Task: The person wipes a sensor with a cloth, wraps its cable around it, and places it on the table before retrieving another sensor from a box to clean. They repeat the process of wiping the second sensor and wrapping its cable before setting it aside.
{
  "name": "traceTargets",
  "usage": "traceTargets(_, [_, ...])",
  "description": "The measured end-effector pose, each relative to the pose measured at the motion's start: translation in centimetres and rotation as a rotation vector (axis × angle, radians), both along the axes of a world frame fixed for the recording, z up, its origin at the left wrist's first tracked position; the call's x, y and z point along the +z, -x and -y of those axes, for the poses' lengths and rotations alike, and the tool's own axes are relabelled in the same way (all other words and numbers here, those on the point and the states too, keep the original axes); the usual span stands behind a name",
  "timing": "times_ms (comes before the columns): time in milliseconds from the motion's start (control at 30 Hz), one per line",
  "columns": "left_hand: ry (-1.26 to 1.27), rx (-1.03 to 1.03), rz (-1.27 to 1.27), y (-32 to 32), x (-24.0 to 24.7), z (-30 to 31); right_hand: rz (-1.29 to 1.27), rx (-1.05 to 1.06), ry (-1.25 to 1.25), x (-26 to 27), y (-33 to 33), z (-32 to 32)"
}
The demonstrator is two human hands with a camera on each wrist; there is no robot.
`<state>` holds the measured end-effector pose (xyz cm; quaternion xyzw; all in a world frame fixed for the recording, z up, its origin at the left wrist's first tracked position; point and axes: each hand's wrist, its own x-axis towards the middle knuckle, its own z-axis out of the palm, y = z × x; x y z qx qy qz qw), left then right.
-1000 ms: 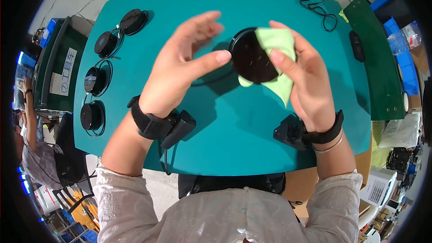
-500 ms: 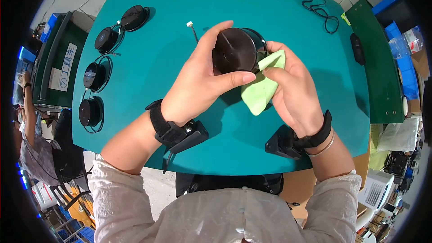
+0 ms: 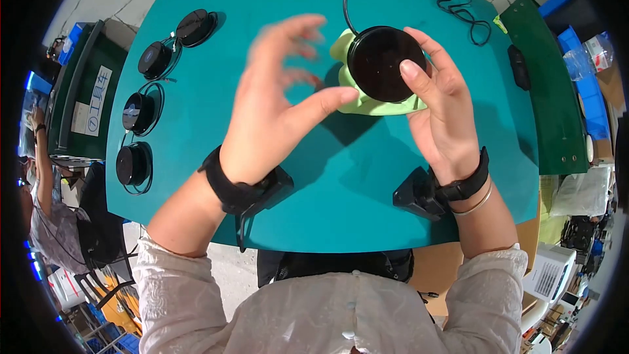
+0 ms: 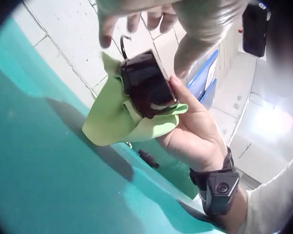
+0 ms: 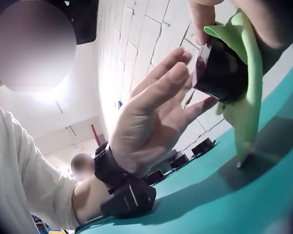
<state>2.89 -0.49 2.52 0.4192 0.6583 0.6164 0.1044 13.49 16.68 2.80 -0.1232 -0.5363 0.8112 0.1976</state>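
A round black device [image 3: 385, 64] with a glossy face and a cable running up from it is held above the table by the right hand [image 3: 449, 108], its thumb on the face. A light green cloth [image 3: 373, 106] lies behind and under the device; in the left wrist view the cloth [image 4: 107, 119] hangs below the device [image 4: 147, 84]. To the left, the left hand [image 3: 268, 108] is raised with spread fingers, blurred, holding nothing. Its thumb tip comes close to the cloth; whether it touches cannot be told.
Several round black devices with coiled cables, one of them the nearest [image 3: 133, 165], line the table's left side. A black cable [image 3: 462, 13] lies at the back right, a small black object [image 3: 519, 67] by the right edge. Green cabinets flank the table [image 3: 341, 216].
The left hand has let go of the device and moved left. The device now shows its glossy face, with its cable pointing up. The cloth has shifted from its front to behind it.
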Motion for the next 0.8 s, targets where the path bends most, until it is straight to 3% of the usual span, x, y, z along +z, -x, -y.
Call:
traceTargets(33, [0.019, -0.066, 0.245, -0.1, -0.1, -0.1, -0.001, -0.004, 0.040, 0.1, 0.0, 0.2])
traceTargets(67, [0.015, -0.064, 0.245, -0.2, -0.1, -0.2, 0.000, -0.001, 0.035, 0.0, -0.1, 0.5])
traceTargets(133, [0.013, -0.230, 0.569, -0.6, -0.3, -0.5, -0.042, 0.094, 0.002, -0.4, -0.2, 0.7])
traceTargets(433, [-0.065, -0.198, 0.594, 0.6, 0.5, 0.2, 0.035, 0.264, -0.110, 1.4, -0.4, -1.6])
traceTargets(533, [-0.142, -0.281, 0.755, 1.2, 0.4, 0.5, 0.025, 0.224, -0.112, 1.4, -0.3, -2.3])
traceTargets(667, [-0.200, -0.295, 0.734, 1.4, 0.4, 0.6, -0.066, 0.171, 0.038, 1.0, -0.3, -4.1])
traceTargets(733, [-0.152, -0.293, 0.635, 1.5, -0.2, 0.5, -0.135, -0.055, 0.045, 1.4, -0.6, -4.0])
traceTargets(800, [-0.136, -0.275, 0.621, 1.2, -0.5, 0.4, -0.153, -0.058, 0.035, 1.4, -0.7, -2.9])
